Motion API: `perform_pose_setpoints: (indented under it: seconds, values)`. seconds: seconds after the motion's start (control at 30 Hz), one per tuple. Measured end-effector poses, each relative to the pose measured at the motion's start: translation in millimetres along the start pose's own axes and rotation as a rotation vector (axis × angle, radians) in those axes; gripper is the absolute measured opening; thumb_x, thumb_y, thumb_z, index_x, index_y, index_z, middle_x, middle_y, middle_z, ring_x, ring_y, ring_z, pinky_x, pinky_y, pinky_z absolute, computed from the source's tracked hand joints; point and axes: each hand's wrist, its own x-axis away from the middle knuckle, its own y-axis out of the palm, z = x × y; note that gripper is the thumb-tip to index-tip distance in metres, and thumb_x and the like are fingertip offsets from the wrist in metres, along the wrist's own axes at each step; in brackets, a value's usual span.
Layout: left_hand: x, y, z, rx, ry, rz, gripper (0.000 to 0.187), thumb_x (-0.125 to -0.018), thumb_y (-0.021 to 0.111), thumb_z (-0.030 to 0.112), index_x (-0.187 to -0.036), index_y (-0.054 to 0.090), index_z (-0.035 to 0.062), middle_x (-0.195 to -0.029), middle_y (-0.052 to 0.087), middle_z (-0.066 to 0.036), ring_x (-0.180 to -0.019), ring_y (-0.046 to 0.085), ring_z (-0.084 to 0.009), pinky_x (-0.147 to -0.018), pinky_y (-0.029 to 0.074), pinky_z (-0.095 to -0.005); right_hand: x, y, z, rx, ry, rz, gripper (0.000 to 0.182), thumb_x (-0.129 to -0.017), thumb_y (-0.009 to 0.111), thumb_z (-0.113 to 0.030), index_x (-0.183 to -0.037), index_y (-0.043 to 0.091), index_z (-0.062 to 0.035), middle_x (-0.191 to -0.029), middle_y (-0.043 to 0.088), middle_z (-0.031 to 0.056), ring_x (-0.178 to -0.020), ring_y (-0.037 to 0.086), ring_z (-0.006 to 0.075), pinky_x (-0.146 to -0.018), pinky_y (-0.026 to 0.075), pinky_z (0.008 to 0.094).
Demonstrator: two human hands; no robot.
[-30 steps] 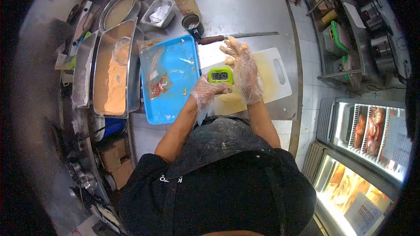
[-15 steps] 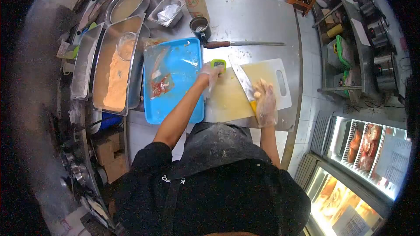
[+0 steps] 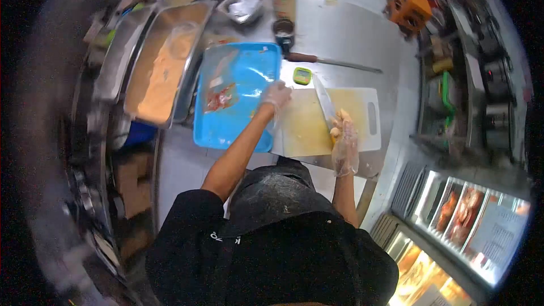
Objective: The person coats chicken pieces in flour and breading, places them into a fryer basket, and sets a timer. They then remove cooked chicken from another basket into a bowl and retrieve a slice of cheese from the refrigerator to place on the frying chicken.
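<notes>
My left hand (image 3: 276, 96), in a clear glove, is over the right edge of the blue tray (image 3: 199, 130); its fingers are loosely bent and nothing shows in them. Just beyond it sits a small green digital timer (image 3: 302, 76). My gloved right hand (image 3: 347, 144) is cupped around pale food pieces (image 3: 338, 124) above the cutting board (image 3: 300, 122). Under that hand lies a large knife (image 3: 324, 99), its yellow handle mostly covered and its blade pointing away from me. A plastic bag with reddish scraps (image 3: 220, 97) rests in the tray.
A sharpening steel (image 3: 340, 63) lies behind the board near a metal cup (image 3: 283, 29). To the left stand a deep pan of orange powder (image 3: 156, 88) and a small metal container (image 3: 242, 7). An orange stool (image 3: 409, 10) and lit display cases (image 3: 464, 209) are on the right.
My left hand has come off the timer and back toward the tray's edge. The right hand stays over the knife handle with the food pieces. The whole view has shifted.
</notes>
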Motion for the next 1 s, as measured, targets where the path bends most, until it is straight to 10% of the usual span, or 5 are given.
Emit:
perform_pose_setpoints:
  seconds: [0.13, 0.17, 0.53, 0.93, 1.0]
  values:
    - [118, -71, -47, 0.339, 0.101, -0.101, 0.035, -0.082, 0.060, 0.028, -0.109, 0.054, 0.0063, -0.091, 0.060, -0.007, -0.072, 0.058, -0.0138, -0.060, 0.050, -0.0271, 15, 56, 42, 0.555, -0.168, -0.453, 0.052, -0.090, 0.039, -0.041, -0.121, 0.045, 0.0007, -0.114, 0.052, 0.0120, -0.099, 0.053, 0.0207, -0.076, 0.041, 0.0284]
    - [148, -91, -69, 0.446, 0.185, -0.071, 0.036, -0.082, 0.060, 0.029, -0.110, 0.054, 0.0067, -0.092, 0.060, -0.007, -0.073, 0.059, -0.0136, -0.061, 0.050, -0.0263, 65, 120, -19, 0.026, 0.069, -0.574, 0.054, -0.089, 0.040, -0.044, -0.119, 0.048, 0.0011, -0.115, 0.053, 0.0131, -0.100, 0.052, 0.0208, -0.077, 0.040, 0.0298]
    - [548, -223, -285, 0.948, 0.041, 1.014, 0.044, -0.084, 0.054, 0.037, -0.116, 0.051, 0.0080, -0.110, 0.055, -0.010, -0.100, 0.052, -0.0195, -0.086, 0.044, -0.0329, 390, 290, 184, 0.305, 0.443, -1.860, 0.034, -0.086, 0.053, -0.033, -0.098, 0.058, -0.0020, -0.085, 0.057, 0.0019, -0.075, 0.051, 0.0102, -0.067, 0.040, 0.0235]
    - [791, -238, -455, 1.040, 0.001, 1.897, 0.029, -0.084, 0.056, 0.020, -0.107, 0.057, 0.0037, -0.101, 0.060, -0.008, -0.091, 0.056, -0.0159, -0.077, 0.048, -0.0266, 754, 331, 153, 0.196, -0.157, -2.759, 0.033, -0.092, 0.037, -0.023, -0.105, 0.054, 0.0019, -0.097, 0.060, 0.0081, -0.089, 0.056, 0.0175, -0.074, 0.045, 0.0288]
    - [811, -259, -503, 0.966, -0.082, 1.938, 0.029, -0.086, 0.055, 0.021, -0.110, 0.055, 0.0041, -0.101, 0.059, -0.007, -0.090, 0.056, -0.0145, -0.074, 0.048, -0.0249, 810, 343, 142, 0.466, 0.756, -2.707, 0.036, -0.092, 0.038, -0.028, -0.109, 0.051, -0.0003, -0.107, 0.056, 0.0098, -0.095, 0.052, 0.0176, -0.082, 0.041, 0.0298]
